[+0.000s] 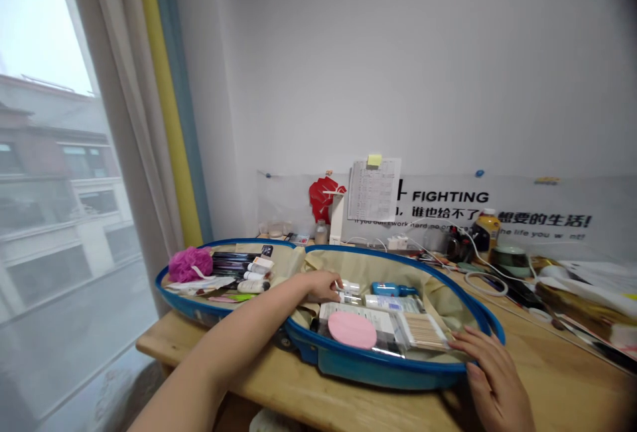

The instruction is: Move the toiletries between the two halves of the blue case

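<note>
An open blue suitcase [388, 372] lies on a wooden table. My left hand [324, 285] reaches into its right half, fingers closed at a small clear bottle [351, 288]. The right hand [490, 369] rests on the right front rim, fingers spread and holding nothing. Inside this half are a blue bottle [391, 289], a white tube [388, 304], a pink oval pad [352, 330] and a packet of thin wooden sticks [423, 331]. The left half holds a purple bath puff [190, 264], dark packets [231, 265] and several small white bottles [256, 276].
The wooden table [542, 379] extends right, with cables, a green jar [511, 259], a yellow-labelled bottle [488, 229] and clutter at the back. Papers [373, 190] and a banner hang on the wall. A curtain [124, 120] and window are left.
</note>
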Available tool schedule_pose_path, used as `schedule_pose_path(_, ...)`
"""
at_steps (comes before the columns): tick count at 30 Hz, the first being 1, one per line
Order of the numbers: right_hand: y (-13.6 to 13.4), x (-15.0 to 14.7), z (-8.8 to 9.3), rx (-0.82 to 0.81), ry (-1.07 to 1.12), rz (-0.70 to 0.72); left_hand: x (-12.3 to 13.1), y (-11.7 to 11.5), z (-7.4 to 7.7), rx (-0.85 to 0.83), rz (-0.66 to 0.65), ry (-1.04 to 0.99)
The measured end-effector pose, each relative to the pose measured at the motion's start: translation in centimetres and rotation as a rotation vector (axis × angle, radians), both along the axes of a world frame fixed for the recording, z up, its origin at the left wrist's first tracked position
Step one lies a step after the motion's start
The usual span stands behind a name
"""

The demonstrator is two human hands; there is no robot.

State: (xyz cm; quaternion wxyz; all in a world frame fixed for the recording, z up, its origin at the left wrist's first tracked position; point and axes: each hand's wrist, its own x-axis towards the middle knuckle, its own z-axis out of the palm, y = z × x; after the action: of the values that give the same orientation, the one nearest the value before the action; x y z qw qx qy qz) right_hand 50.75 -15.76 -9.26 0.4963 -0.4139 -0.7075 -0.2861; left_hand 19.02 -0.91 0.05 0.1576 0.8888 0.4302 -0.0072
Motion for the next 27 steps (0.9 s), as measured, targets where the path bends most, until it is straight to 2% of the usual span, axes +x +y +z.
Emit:
schedule_pose_path(2, 0.0, 0.1, 0.0, -0.013, -0.017, -0.007, -0.7, 0.0, 0.9, 0.032, 0.009, -0.077)
schedule_pose_path(4, -0.1, 0.1, 0.2, -0.019, -0.031, -0.005, -2.4, 0.1, 2.1, 0.093, 0.039, -0.163)
schedule_pose_path(8, -0.3, -0.3, 0.7, 0.022, -0.022, 0.002, -8.9, 0.4, 4.1, 0.214, 0.188, -0.228)
schedule_pose_path(10, -0.3, -0.4, 0.8, 0.029, -0.026, 0.004, -12.6, 0.2, 4.1, 0.217, 0.269, -0.181)
schedule_pose_path(12, -0.4, -0.5, 0.8, 0.021, -0.02, 0.005, -15.9, -0.4, 3.5, 0.192, 0.326, -0.111)
schedule_pose_path(15, -0.3, -0.4, 0.6, -0.002, 0.006, 0.007, -19.0, -1.7, 2.1, 0.129, 0.356, -0.004)
schedule_pose_path(20, -0.2, -0.2, 0.2, -0.037, 0.024, 0.001, -20.5, -3.0, 0.7, 0.086, 0.348, 0.103)
schedule_pose_path(27, -0.1, -0.1, -0.2, -0.084, 0.087, -0.005, -20.3, -2.7, 0.9, 0.159, 0.331, 0.192)
